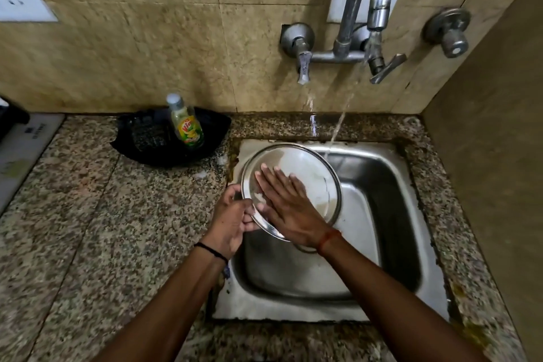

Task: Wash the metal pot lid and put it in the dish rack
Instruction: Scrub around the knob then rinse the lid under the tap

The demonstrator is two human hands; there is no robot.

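The round metal pot lid (305, 169) is held tilted over the left part of the steel sink (379, 185). My left hand (232, 222) grips its lower left rim. My right hand (289, 204) lies flat on the lid's face, fingers spread, with white foam around them. Water runs from the wall tap (377, 9) in a thin stream and lands at the lid's upper right edge. No dish rack is in view.
A dish soap bottle (186, 122) stands in a black tray (173, 138) on the granite counter (88, 214) left of the sink. A second valve (449, 32) sits on the tiled wall at the right. A side wall closes the right.
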